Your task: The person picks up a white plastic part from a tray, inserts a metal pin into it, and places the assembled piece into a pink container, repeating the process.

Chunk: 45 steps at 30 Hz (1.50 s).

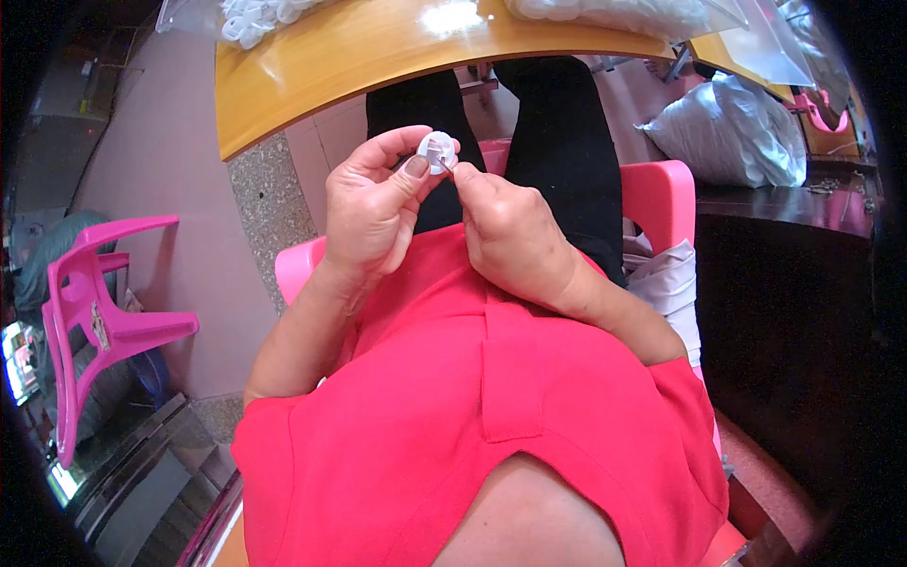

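Observation:
A small round white plastic part (436, 144) with openings in its face is pinched between the thumb and fingers of my left hand (373, 194). My right hand (515, 222) is closed close beside it, with thumb and forefinger gripping a thin dark tool (445, 166) whose tip reaches the white part. Most of the tool is hidden inside the right fist, so its kind does not show. Both hands are held above my lap, just short of the table's near edge.
A yellow wooden table (312, 71) stands ahead, carrying clear trays of white plastic pieces (260, 19). A pink chair (99, 312) is at the left. A full white sack (732, 132) lies at the right by a dark surface (784, 203). A pink armrest (666, 198) is beside my right arm.

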Tool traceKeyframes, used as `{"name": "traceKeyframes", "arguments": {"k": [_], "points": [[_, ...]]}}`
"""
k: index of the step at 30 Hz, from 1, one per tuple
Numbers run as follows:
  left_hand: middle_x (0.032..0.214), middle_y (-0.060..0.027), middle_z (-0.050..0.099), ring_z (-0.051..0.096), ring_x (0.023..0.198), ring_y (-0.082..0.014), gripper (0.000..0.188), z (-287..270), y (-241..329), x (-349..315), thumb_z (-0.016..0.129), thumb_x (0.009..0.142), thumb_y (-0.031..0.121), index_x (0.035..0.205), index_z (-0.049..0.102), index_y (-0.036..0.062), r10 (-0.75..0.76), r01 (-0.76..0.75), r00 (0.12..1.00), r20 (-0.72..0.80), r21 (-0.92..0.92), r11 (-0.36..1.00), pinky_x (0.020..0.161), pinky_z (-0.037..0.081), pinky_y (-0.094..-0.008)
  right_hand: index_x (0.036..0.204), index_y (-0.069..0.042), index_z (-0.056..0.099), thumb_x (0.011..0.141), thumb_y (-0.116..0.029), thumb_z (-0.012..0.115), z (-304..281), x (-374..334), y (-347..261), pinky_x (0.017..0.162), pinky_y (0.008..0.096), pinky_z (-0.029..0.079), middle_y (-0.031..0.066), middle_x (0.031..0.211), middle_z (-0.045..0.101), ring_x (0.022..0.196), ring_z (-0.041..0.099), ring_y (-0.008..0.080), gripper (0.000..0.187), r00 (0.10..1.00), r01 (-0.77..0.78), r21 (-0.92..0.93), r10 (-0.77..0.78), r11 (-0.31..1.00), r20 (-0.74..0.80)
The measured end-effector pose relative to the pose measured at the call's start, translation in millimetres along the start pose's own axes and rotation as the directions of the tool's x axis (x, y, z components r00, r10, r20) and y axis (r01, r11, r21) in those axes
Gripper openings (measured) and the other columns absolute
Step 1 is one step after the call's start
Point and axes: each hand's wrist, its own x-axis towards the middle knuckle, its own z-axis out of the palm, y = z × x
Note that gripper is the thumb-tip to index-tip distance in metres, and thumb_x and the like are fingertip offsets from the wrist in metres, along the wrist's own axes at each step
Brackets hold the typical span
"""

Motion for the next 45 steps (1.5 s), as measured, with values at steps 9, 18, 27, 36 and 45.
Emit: {"name": "traceKeyframes", "arguments": {"k": [9, 18, 27, 36, 45], "points": [[0.104, -0.0105, 0.061, 0.061, 0.098, -0.0173, 0.019, 3, -5, -4, 0.061, 0.083, -0.008, 0.102, 0.063, -0.0059, 0.047, -0.029, 0.998, -0.049, 0.314, 0.949, 0.085, 0.051, -0.0270, 0.086, 0.003, 0.055, 0.078, -0.007, 0.055, -27, 10, -25, 0.050, 0.0334, 0.054, 0.0137, 0.071, 0.063, 0.063, 0.067, 0.0232, 0.013, 0.951, 0.049, -0.540, 0.125, 0.840, 0.281], [0.101, -0.0093, 0.061, 0.061, 0.087, -0.0134, 0.018, 8, -5, -5, 0.063, 0.083, -0.004, 0.101, 0.065, -0.0036, 0.109, -0.183, 0.983, 0.150, 0.678, 0.711, 0.075, 0.051, -0.0238, 0.094, 0.005, 0.053, 0.079, -0.006, 0.054, -42, 15, -23, 0.053, 0.0354, 0.053, 0.0174, 0.069, 0.063, 0.062, 0.066, 0.0282, 0.018, 0.857, 0.177, -0.560, 0.152, 0.809, 0.491], [0.095, -0.0129, 0.065, 0.064, 0.082, -0.0187, 0.020, 0, 10, 2, 0.055, 0.092, 0.008, 0.106, 0.061, -0.0044, -0.135, 0.120, 0.987, 0.084, 0.166, 0.979, 0.074, 0.055, -0.0305, 0.088, -0.001, 0.052, 0.074, 0.002, 0.056, -48, 8, -18, 0.051, 0.0395, 0.049, 0.0152, 0.065, 0.057, 0.058, 0.062, 0.0318, 0.015, 0.982, 0.051, -0.354, 0.019, 0.934, 0.190], [0.087, -0.0096, 0.066, 0.063, 0.072, -0.0130, 0.019, 1, 6, -1, 0.059, 0.091, 0.012, 0.101, 0.064, -0.0039, -0.103, 0.080, 0.994, 0.040, 0.372, 0.925, 0.065, 0.055, -0.0254, 0.084, 0.002, 0.061, 0.080, -0.012, 0.054, -50, 14, -25, 0.055, 0.0376, 0.054, 0.0175, 0.073, 0.065, 0.064, 0.067, 0.0289, 0.017, 0.913, 0.082, -0.437, 0.108, 0.896, 0.394], [0.082, -0.0085, 0.066, 0.062, 0.067, -0.0118, 0.014, 3, 3, -3, 0.059, 0.089, 0.005, 0.096, 0.065, -0.0049, -0.047, 0.017, 0.998, 0.045, 0.520, 0.854, 0.061, 0.052, -0.0236, 0.092, 0.004, 0.061, 0.074, -0.002, 0.056, -56, 26, -21, 0.064, 0.0395, 0.052, 0.0195, 0.074, 0.065, 0.070, 0.066, 0.0319, 0.019, 0.824, 0.090, -0.353, 0.129, 0.931, 0.551]]}}
